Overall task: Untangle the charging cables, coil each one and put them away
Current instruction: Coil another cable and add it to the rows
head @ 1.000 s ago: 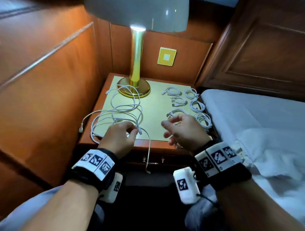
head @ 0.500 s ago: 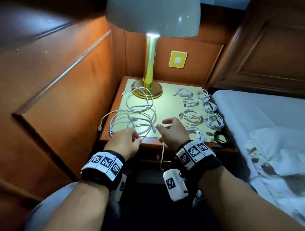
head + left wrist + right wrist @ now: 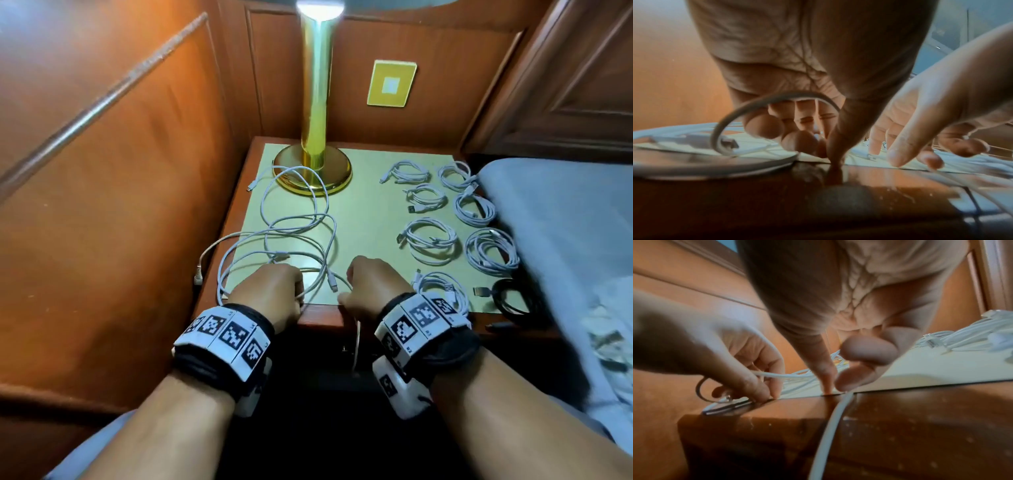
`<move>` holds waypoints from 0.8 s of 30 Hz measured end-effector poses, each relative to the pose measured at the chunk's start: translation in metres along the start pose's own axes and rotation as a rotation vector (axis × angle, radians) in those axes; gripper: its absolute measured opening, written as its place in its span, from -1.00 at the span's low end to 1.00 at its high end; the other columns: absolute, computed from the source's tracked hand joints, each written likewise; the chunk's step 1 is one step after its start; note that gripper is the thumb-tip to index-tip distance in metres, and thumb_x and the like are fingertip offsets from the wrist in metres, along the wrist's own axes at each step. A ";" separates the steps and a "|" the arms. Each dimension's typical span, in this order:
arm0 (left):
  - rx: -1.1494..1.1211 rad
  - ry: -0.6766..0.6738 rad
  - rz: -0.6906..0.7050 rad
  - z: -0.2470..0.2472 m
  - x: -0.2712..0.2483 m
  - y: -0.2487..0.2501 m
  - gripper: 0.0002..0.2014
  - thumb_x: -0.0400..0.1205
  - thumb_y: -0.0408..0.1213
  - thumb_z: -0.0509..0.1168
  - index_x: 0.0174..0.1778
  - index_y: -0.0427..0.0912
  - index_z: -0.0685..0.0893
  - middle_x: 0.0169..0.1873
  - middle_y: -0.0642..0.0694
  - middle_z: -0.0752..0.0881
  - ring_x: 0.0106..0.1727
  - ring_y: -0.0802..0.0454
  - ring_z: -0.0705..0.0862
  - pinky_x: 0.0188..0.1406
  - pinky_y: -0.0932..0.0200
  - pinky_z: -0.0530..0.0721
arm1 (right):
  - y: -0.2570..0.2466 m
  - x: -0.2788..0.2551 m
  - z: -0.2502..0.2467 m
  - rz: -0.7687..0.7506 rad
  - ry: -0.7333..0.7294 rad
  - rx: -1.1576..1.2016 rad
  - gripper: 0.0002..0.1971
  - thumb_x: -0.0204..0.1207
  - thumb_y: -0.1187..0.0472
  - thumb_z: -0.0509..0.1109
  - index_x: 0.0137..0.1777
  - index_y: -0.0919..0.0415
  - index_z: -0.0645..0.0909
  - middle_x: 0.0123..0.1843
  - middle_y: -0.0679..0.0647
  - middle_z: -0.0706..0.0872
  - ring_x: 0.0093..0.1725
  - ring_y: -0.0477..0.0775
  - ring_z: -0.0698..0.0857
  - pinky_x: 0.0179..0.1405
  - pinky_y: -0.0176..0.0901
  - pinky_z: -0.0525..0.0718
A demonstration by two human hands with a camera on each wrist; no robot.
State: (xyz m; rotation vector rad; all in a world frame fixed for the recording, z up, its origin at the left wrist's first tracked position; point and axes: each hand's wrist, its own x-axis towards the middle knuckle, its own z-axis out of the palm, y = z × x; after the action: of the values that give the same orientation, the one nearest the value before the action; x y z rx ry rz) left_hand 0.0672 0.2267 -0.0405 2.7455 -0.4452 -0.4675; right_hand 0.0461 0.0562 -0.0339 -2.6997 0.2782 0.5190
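Hands are both down at the table's [image 3: 322,317] front edge now instead of hovering. Left hand [image 3: 270,294] pinches a loop of the loose cable tangle [image 3: 294,236]; right hand [image 3: 371,287] pins a strand hanging off the edge, so untangling's underway.

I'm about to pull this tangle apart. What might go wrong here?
Loose loops lie around the lamp base, so a hard tug may snag there. One strand hangs over the nightstand edge and may slide off. The coils sit close to the right hand, easily swept.
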 end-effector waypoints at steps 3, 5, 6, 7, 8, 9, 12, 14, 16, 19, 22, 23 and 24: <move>-0.066 0.051 0.040 0.002 0.003 -0.002 -0.96 0.55 -0.22 0.38 -0.21 0.00 0.68 -0.22 0.02 0.71 -0.11 -0.03 0.69 -0.03 0.01 0.73 | -0.003 0.008 0.003 0.002 0.021 -0.029 -0.82 0.57 0.32 0.34 -0.25 0.21 0.44 -0.28 0.08 0.53 -0.32 0.05 0.53 -0.48 -0.20 0.38; -0.138 0.111 0.093 0.003 0.003 -0.002 -0.92 0.61 -0.16 0.40 -0.18 -0.04 0.70 -0.22 0.02 0.72 -0.13 0.02 0.66 -0.09 0.10 0.63 | -0.005 0.010 0.003 0.005 0.016 -0.028 -0.72 0.59 0.34 0.30 -0.35 0.20 0.39 -0.36 0.07 0.50 -0.38 0.01 0.48 -0.48 -0.20 0.38; -0.169 0.159 0.120 0.003 0.003 -0.002 -0.89 0.63 -0.15 0.40 -0.17 -0.07 0.70 -0.22 0.02 0.72 -0.14 0.03 0.65 -0.13 0.11 0.58 | -0.004 0.010 0.002 0.011 0.015 -0.027 -0.71 0.60 0.33 0.29 -0.36 0.20 0.37 -0.36 0.07 0.49 -0.39 0.00 0.47 -0.47 -0.20 0.38; -0.199 0.215 0.147 0.002 0.002 -0.001 -0.87 0.65 -0.15 0.40 -0.17 -0.09 0.70 -0.23 0.01 0.73 -0.15 0.02 0.65 -0.17 0.11 0.53 | -0.002 0.009 0.001 0.019 0.017 -0.022 -0.70 0.61 0.31 0.30 -0.36 0.21 0.36 -0.36 0.07 0.48 -0.40 -0.01 0.45 -0.48 -0.20 0.36; -0.230 0.273 0.170 0.003 0.003 -0.001 -0.86 0.66 -0.15 0.39 -0.17 -0.10 0.70 -0.25 0.00 0.73 -0.16 0.01 0.65 -0.19 0.13 0.50 | 0.000 0.008 -0.001 0.030 0.020 -0.014 -0.69 0.61 0.29 0.31 -0.36 0.21 0.34 -0.37 0.06 0.47 -0.41 -0.02 0.43 -0.51 -0.21 0.32; -0.264 0.332 0.183 0.002 0.003 0.001 -0.86 0.67 -0.15 0.38 -0.17 -0.10 0.70 -0.28 0.00 0.74 -0.17 0.01 0.66 -0.21 0.14 0.46 | 0.003 0.008 -0.003 0.042 0.025 -0.006 -0.68 0.60 0.28 0.31 -0.37 0.21 0.33 -0.37 0.06 0.46 -0.42 -0.02 0.42 -0.53 -0.20 0.29; -0.443 0.512 0.171 -0.002 0.004 0.003 -0.85 0.71 -0.15 0.33 -0.16 -0.06 0.70 -0.33 0.03 0.72 -0.25 0.09 0.63 -0.27 0.14 0.46 | 0.008 0.004 -0.005 0.051 0.059 0.014 -0.67 0.59 0.29 0.31 -0.38 0.21 0.31 -0.39 0.07 0.44 -0.44 -0.02 0.39 -0.55 -0.20 0.25; -0.636 0.597 0.150 -0.008 0.003 0.004 -0.81 0.75 -0.15 0.28 -0.10 -0.08 0.74 -0.41 0.07 0.70 -0.36 0.13 0.61 -0.38 0.17 0.54 | 0.009 0.001 -0.002 0.036 0.097 0.009 -0.66 0.58 0.33 0.31 -0.40 0.21 0.30 -0.41 0.07 0.43 -0.46 -0.02 0.39 -0.56 -0.20 0.23; -0.867 0.607 0.122 -0.010 0.003 0.005 -0.79 0.79 -0.21 0.21 -0.05 -0.12 0.74 -0.51 0.19 0.63 -0.47 0.22 0.54 -0.52 0.41 0.46 | 0.009 0.000 0.002 0.012 0.144 0.003 -0.65 0.56 0.39 0.32 -0.41 0.22 0.31 -0.43 0.09 0.45 -0.47 0.00 0.41 -0.58 -0.21 0.24; -0.994 0.574 0.108 -0.009 0.003 0.005 -0.75 0.81 -0.22 0.17 -0.06 -0.14 0.73 -0.53 0.20 0.54 -0.51 0.25 0.46 -0.53 0.49 0.40 | 0.009 -0.001 0.002 0.018 0.145 0.025 -0.67 0.54 0.40 0.34 -0.42 0.23 0.35 -0.44 0.10 0.48 -0.47 0.03 0.44 -0.58 -0.22 0.30; -0.967 0.542 0.105 -0.005 0.003 0.002 -0.74 0.79 -0.15 0.18 -0.04 -0.10 0.75 -0.50 0.14 0.49 -0.50 0.14 0.39 -0.52 0.26 0.36 | 0.009 -0.002 -0.002 0.057 0.062 0.039 -0.64 0.53 0.27 0.37 -0.44 0.23 0.33 -0.48 0.08 0.42 -0.50 0.03 0.40 -0.58 -0.20 0.26; -0.955 0.535 0.095 -0.005 0.003 0.001 -0.74 0.79 -0.14 0.19 -0.04 -0.10 0.76 -0.50 0.14 0.50 -0.49 0.13 0.40 -0.49 0.22 0.37 | 0.010 -0.002 -0.003 0.073 0.041 0.045 -0.64 0.54 0.23 0.36 -0.44 0.23 0.33 -0.48 0.08 0.41 -0.50 0.04 0.40 -0.57 -0.20 0.26; -0.943 0.533 0.085 -0.005 0.002 0.001 -0.75 0.80 -0.15 0.19 -0.04 -0.10 0.76 -0.50 0.16 0.53 -0.47 0.14 0.43 -0.46 0.20 0.39 | 0.010 -0.002 -0.004 0.087 0.028 0.060 -0.64 0.55 0.20 0.34 -0.44 0.23 0.34 -0.48 0.08 0.42 -0.50 0.06 0.41 -0.56 -0.20 0.27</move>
State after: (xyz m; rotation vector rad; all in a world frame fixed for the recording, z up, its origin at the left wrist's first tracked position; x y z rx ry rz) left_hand 0.0711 0.2263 -0.0361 1.8116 -0.1342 0.0920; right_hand 0.0425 0.0461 -0.0329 -2.6473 0.4145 0.4903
